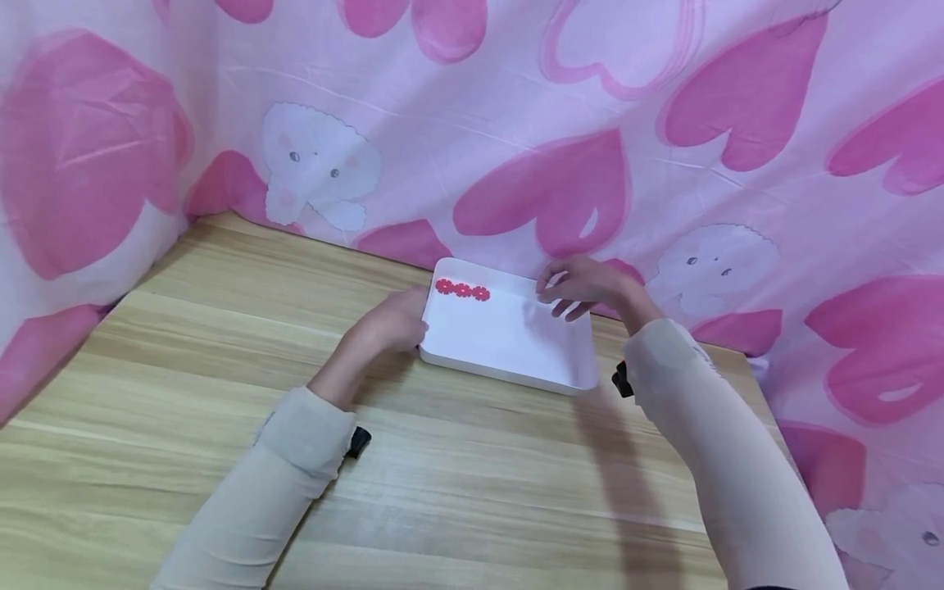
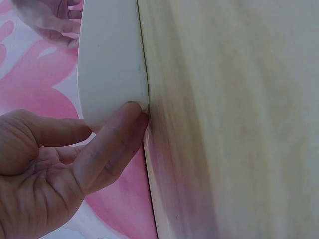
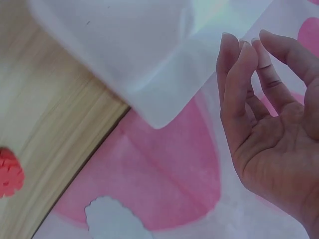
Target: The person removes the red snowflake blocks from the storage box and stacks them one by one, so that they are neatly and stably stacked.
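While the head camera looks down on the wooden table [image 1: 221,360], a white tray [image 1: 509,344] lies near the far edge of it, toward the far right corner, close to the pink curtain [image 1: 560,147] with hearts that hangs behind. Three red flower pieces [image 1: 462,290] sit in a row inside the tray, along its far wall near the far left corner of the tray. The left hand [image 1: 394,324] rests against the left short side of the tray, with the fingers curled at the rim. The right hand [image 1: 583,287] is above the far right corner of the tray, its fingers loosely bent; whether they touch the rim I cannot tell from this view. Both arms wear light beige sleeves [image 1: 288,467].

From the left wrist camera, the left hand [image 2: 55,169] touches the rounded corner of the tray [image 2: 109,64] with the fingers [image 2: 117,134] pressed against its outer wall, where the tray meets the table [image 2: 229,119]. It is a light hold, not a full clasp.

From the right wrist camera, the right hand [image 3: 269,124] is relaxed and holds nothing, fingers half bent, just beside the tray corner [image 3: 149,59] but apart from it. One red piece [image 3: 9,172] shows at the left border of this view.
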